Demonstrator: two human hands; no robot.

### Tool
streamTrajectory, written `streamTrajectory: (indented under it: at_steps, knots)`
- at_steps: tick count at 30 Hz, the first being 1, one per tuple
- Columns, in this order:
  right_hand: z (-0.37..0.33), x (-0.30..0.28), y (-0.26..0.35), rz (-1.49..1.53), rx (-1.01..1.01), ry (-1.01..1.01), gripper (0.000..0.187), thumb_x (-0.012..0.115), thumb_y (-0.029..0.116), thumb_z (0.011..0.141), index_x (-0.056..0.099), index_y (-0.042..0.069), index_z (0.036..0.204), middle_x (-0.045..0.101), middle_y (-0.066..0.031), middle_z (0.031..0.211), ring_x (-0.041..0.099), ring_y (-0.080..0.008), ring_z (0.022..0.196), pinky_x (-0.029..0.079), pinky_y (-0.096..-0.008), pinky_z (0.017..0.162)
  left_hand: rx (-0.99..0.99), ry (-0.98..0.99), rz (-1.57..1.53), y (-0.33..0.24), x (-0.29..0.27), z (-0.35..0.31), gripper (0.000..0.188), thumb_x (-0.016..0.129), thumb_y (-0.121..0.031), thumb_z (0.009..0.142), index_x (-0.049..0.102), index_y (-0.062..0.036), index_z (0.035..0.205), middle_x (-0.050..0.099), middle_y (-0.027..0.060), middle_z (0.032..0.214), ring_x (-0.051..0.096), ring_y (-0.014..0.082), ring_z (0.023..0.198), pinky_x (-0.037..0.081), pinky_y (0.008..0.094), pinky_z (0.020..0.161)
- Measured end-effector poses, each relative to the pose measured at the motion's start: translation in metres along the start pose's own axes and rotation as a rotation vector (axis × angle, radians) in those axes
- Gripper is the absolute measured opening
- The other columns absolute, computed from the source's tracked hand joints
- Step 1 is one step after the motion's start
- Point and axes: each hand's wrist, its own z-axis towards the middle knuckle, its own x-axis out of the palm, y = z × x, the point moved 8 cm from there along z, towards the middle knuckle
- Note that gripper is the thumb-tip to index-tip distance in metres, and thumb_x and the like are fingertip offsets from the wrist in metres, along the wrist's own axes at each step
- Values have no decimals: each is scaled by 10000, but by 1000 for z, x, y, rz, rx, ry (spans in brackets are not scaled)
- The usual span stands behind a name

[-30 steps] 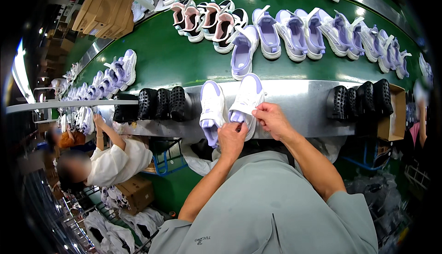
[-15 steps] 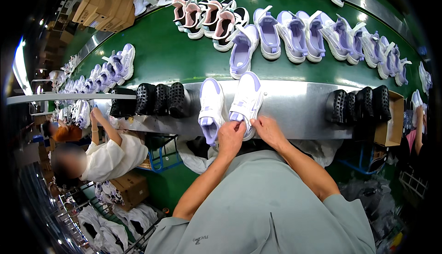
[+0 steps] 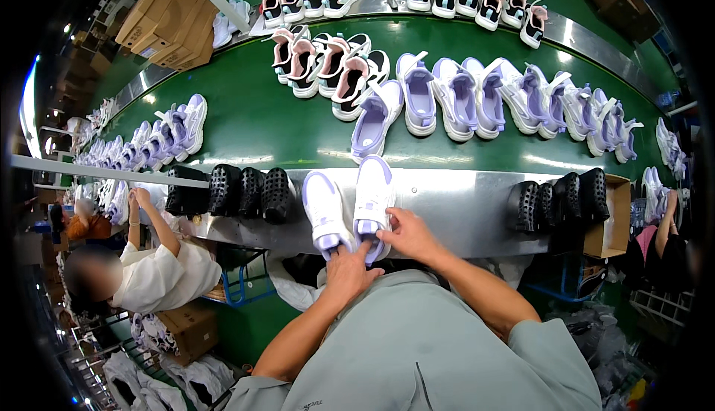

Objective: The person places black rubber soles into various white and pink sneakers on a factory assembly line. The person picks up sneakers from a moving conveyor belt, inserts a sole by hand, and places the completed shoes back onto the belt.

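Two white sneakers with lavender toes lie side by side on the metal ledge, toes pointing away from me. Fingers of my left hand [image 3: 348, 272] reach into the openings of both the left sneaker [image 3: 325, 204] and the right sneaker [image 3: 375, 188], hooked over their heel ends. My right hand [image 3: 411, 235] has its thumb and fingertips on the right sneaker's collar, beside its tongue. The left fingertips are hidden inside the shoes. Just beyond the toes, a lavender-lined sneaker [image 3: 377, 119] stands on the green belt.
Black perforated shoe-shaped blocks stand left [image 3: 276, 195] and right [image 3: 567, 195] on the metal ledge [image 3: 447, 210], beside an open cardboard box [image 3: 617, 217]. Rows of lavender sneakers [image 3: 456, 98] and black-and-pink sneakers [image 3: 304, 65] cover the green belt [image 3: 257, 106]. A person [image 3: 164, 277] works at left.
My left hand has gone from the right sneaker's collar to the openings of both sneakers. My right hand stays at the right sneaker's collar. The scene sits lower in view.
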Motion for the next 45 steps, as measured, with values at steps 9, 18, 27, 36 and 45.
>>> streamTrajectory:
  at_steps: [9,18,27,36,45]
  knots:
    - [92,-237,-21,-1066,-1,-457,627,749,484,825,608,177,1353,540,-253,1346,475,-420,1291,397,-516,1026,102,-57,-55,-79,-111,-12,325,757,-366,851,732,-46,902,592,181,763,606,367,737,489,478,653]
    - [150,-312,-88,-1026,266,-589,455,648,528,899,719,139,1123,683,-180,1032,690,-360,929,514,-501,804,2,-420,284,4,-273,93,333,754,-370,849,714,-42,896,620,185,808,620,399,782,496,475,690]
    - [127,-200,36,-690,-370,-504,627,822,309,736,597,26,1248,638,-203,1207,582,-383,1116,453,-496,945,-195,-298,573,268,-279,206,371,744,-433,838,736,-83,961,678,193,910,659,387,886,523,500,737]
    - [168,-136,13,-772,-92,-411,441,677,138,850,566,-15,1249,680,-192,987,627,-359,978,466,-474,871,691,1,575,18,-135,210,466,761,-201,776,613,-129,1211,564,110,1295,539,320,1207,478,438,872]
    - [132,-137,10,-781,3,-557,366,647,81,837,591,-32,1180,664,-224,923,618,-397,916,473,-492,812,781,40,245,-74,-26,282,236,626,-82,813,649,30,1019,641,164,1031,595,359,1101,359,507,1141]
